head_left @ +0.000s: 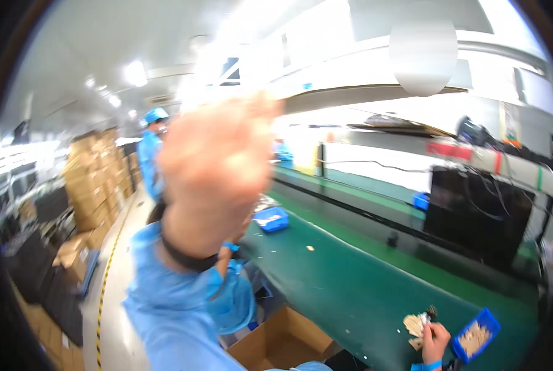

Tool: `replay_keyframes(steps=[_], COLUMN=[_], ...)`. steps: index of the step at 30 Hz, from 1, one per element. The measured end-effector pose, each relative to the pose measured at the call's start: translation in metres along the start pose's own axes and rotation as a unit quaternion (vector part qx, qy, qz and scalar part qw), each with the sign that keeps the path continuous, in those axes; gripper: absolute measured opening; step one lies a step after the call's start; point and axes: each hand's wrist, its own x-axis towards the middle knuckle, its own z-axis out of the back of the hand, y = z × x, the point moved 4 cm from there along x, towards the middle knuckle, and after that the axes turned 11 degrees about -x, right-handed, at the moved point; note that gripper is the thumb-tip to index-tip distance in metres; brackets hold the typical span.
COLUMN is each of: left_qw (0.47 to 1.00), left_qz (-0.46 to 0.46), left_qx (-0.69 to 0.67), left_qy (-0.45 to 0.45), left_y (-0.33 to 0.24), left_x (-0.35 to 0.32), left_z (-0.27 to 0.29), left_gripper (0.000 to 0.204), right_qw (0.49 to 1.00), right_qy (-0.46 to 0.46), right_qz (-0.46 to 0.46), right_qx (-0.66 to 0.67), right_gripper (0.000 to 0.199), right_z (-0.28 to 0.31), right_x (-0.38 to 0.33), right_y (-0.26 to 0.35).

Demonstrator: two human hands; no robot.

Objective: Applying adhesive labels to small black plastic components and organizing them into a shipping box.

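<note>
My left hand (217, 161) is raised close in front of the view, in a blue sleeve with a black band at the wrist. Motion smears its fingers, so their pose is unclear. At the near right of the green table (350, 272), my right hand (435, 340) has its fingers closed over a small heap of flat beige pieces (414, 324). What it pinches, if anything, is too small to make out. A small dark item (432, 311) lies just beyond those fingers. Right of that hand, a blue bin (488, 318) contains more beige pieces (474, 339).
An open cardboard box (276, 340) stands beside the table's near edge. Another blue bin (271, 219) sits farther along, by a co-worker in blue (234, 300). A second person (148, 151) stands beyond. Stacked cartons (94, 179) line the left side, past a yellow-black floor line (107, 272).
</note>
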Motion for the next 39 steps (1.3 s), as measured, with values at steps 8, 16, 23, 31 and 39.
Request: replay_keyframes(steps=[8, 16, 23, 31, 39], left_qw=[0.995, 0.975, 0.895, 0.786, 0.872], left_qz=[0.05, 0.082, 0.267, 0.383, 0.239], left_qx=[0.041, -0.192, -0.353, -0.48, -0.374], left_qy=[-0.078, -0.08, -0.065, -0.081, -0.207], left_y=[0.011, 0.017, -0.006, -0.034, 0.009], left_x=[-0.012, -0.05, -0.093, -0.136, -0.103], left_z=[-0.057, -0.156, -0.281, -0.419, -0.374], left_gripper=[0.021, 0.022, 0.022, 0.023, 0.026], right_qw=[0.996, 0.997, 0.988, 0.893, 0.767], right_qy=[0.087, 0.012, -0.04, -0.212, -0.318], right_qz=[-0.011, -0.011, -0.039, -0.101, -0.224], right_qx=[-0.02, -0.073, -0.144, -0.385, -0.51], right_gripper=[0.019, 0.009, 0.004, 0.005, 0.01], right_z=[0.006, 0.007, 0.062, 0.183, 0.29], right_x=[0.001, -0.001, -0.021, -0.067, -0.168], right_y=[0.015, 0.023, 0.037, 0.073, 0.083])
